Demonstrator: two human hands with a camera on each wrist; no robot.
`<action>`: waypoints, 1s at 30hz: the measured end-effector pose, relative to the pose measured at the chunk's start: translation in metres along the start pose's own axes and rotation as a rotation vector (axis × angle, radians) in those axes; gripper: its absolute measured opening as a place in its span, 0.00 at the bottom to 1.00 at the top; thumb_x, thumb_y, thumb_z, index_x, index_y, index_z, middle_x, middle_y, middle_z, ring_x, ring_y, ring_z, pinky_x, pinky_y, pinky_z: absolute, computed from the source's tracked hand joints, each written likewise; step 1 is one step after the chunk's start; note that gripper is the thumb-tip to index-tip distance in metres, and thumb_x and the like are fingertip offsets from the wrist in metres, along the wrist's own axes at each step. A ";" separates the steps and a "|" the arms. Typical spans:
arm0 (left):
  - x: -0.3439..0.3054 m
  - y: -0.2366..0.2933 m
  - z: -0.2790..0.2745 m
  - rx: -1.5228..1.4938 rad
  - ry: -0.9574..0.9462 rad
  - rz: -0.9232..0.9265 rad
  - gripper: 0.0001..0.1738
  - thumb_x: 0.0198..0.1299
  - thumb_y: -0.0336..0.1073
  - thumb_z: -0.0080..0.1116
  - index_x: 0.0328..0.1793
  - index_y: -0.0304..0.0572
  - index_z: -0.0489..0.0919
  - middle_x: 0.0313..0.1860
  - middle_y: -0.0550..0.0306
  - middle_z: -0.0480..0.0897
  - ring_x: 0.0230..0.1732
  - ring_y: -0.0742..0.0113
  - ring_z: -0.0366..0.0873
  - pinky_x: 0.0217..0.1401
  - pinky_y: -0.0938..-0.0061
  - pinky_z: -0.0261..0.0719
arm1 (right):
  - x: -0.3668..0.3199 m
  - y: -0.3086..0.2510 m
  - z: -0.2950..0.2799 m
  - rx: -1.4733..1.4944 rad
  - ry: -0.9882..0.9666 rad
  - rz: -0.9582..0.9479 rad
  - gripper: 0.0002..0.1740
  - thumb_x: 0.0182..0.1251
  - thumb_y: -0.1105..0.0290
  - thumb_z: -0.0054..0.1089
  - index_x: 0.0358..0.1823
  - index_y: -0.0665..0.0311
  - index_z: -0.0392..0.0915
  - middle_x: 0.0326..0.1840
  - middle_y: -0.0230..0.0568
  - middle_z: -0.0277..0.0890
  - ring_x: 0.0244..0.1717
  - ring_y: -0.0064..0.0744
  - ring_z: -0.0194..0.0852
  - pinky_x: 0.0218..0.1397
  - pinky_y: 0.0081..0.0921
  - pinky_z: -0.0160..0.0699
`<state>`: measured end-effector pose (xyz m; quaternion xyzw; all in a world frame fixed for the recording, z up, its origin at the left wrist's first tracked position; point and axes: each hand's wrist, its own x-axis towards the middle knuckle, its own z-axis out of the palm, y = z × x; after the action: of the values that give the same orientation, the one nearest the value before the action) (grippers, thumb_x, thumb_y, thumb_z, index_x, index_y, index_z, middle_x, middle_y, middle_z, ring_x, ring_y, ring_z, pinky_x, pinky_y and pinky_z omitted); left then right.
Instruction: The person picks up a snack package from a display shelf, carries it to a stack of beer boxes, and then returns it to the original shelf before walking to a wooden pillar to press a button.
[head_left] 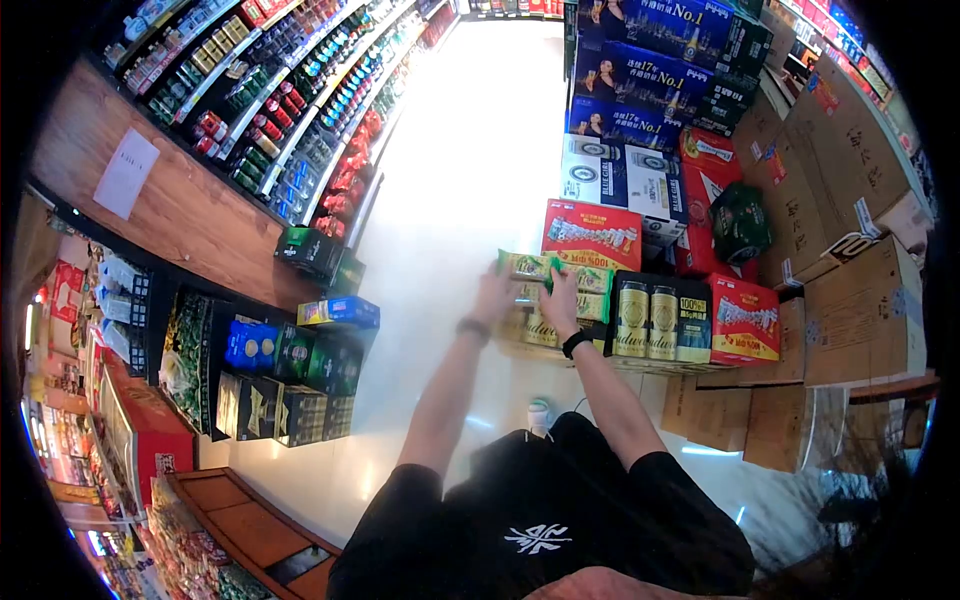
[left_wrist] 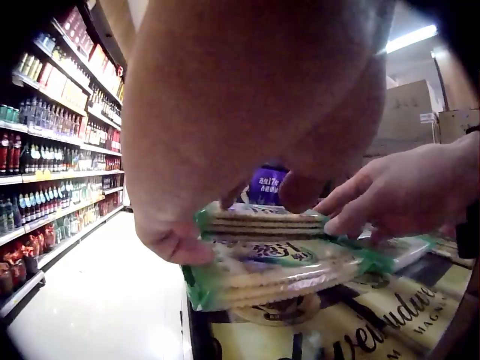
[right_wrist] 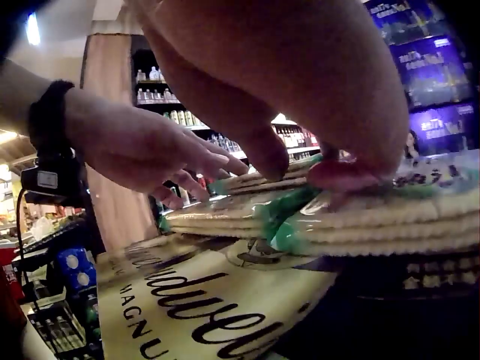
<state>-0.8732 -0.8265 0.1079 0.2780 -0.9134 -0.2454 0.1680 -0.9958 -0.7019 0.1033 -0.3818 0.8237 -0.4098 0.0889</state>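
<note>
Flat packets of layered biscuits, clear with green ends, lie on gold and black Budweiser beer cases (left_wrist: 390,322). An upper biscuit packet (head_left: 528,266) sits over a lower packet (left_wrist: 292,281). My left hand (head_left: 488,300), blurred in the head view, holds the upper packet at its left end, fingertips low against the wrapper in the left wrist view. My right hand (head_left: 562,302) pinches the same packet near its green right end. Beside it lie more biscuit packets (head_left: 594,290), one under my right fingers in the right wrist view.
Red beer boxes (head_left: 745,320) stand to the right, with blue and white cartons (head_left: 640,80) stacked behind. Brown cardboard boxes (head_left: 845,150) rise at the far right. Across the pale aisle floor (head_left: 470,150), drink shelves (head_left: 270,110) line the left, with beer packs (head_left: 310,365) nearer.
</note>
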 end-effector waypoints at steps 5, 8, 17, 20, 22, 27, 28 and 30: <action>-0.014 0.023 -0.028 0.051 0.019 -0.090 0.33 0.55 0.40 0.61 0.67 0.36 0.67 0.64 0.35 0.68 0.64 0.37 0.64 0.66 0.48 0.62 | -0.003 -0.004 -0.004 -0.031 0.018 -0.044 0.28 0.54 0.74 0.60 0.58 0.74 0.68 0.58 0.59 0.62 0.62 0.56 0.60 0.66 0.40 0.62; -0.087 0.035 -0.030 0.044 0.427 -0.090 0.31 0.57 0.39 0.61 0.66 0.39 0.68 0.63 0.40 0.70 0.65 0.40 0.64 0.66 0.52 0.63 | -0.017 -0.020 -0.028 -0.022 0.057 -0.133 0.27 0.53 0.76 0.60 0.57 0.71 0.67 0.58 0.60 0.62 0.63 0.57 0.59 0.66 0.45 0.61; -0.359 0.042 0.003 -0.154 0.521 -0.703 0.24 0.57 0.39 0.66 0.59 0.41 0.75 0.58 0.47 0.73 0.52 0.55 0.74 0.50 0.63 0.78 | -0.160 -0.091 -0.040 0.264 -0.364 -0.593 0.13 0.54 0.78 0.57 0.43 0.67 0.75 0.48 0.51 0.69 0.50 0.52 0.68 0.52 0.41 0.68; -0.398 0.053 -0.017 -0.290 0.604 -0.913 0.24 0.57 0.38 0.65 0.59 0.40 0.75 0.54 0.49 0.77 0.46 0.59 0.77 0.46 0.66 0.79 | -0.201 -0.056 0.022 0.314 -1.038 -0.717 0.08 0.52 0.81 0.52 0.35 0.67 0.75 0.43 0.48 0.72 0.42 0.48 0.72 0.46 0.38 0.72; -0.403 0.063 -0.046 -0.413 0.615 -1.017 0.21 0.59 0.39 0.61 0.57 0.39 0.77 0.50 0.47 0.80 0.45 0.58 0.79 0.48 0.67 0.79 | -0.214 -0.083 0.031 0.342 -1.183 -0.825 0.08 0.51 0.82 0.50 0.33 0.67 0.75 0.40 0.47 0.73 0.39 0.46 0.73 0.43 0.37 0.73; -0.443 0.094 -0.085 -0.605 0.664 -0.931 0.19 0.64 0.44 0.56 0.53 0.39 0.80 0.41 0.48 0.85 0.41 0.60 0.83 0.45 0.69 0.78 | -0.271 -0.146 0.045 0.358 -1.365 -0.971 0.10 0.53 0.81 0.46 0.36 0.67 0.75 0.37 0.47 0.74 0.38 0.45 0.74 0.42 0.36 0.74; -0.454 0.107 -0.100 -0.573 0.652 -0.957 0.19 0.64 0.45 0.57 0.53 0.39 0.80 0.41 0.49 0.85 0.40 0.61 0.82 0.44 0.69 0.78 | -0.287 -0.154 0.049 0.415 -1.364 -0.973 0.11 0.54 0.81 0.46 0.37 0.68 0.75 0.37 0.46 0.75 0.38 0.44 0.74 0.41 0.35 0.74; -0.485 0.116 -0.117 -0.546 0.598 -0.942 0.19 0.65 0.45 0.57 0.55 0.41 0.79 0.41 0.52 0.84 0.36 0.63 0.79 0.41 0.72 0.77 | -0.318 -0.179 0.054 0.488 -1.448 -0.930 0.13 0.55 0.79 0.46 0.41 0.68 0.75 0.37 0.45 0.75 0.37 0.41 0.75 0.40 0.33 0.74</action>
<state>-0.4877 -0.4975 0.1844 0.6548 -0.5103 -0.4296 0.3552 -0.6515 -0.5784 0.1483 -0.8126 0.2174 -0.2267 0.4909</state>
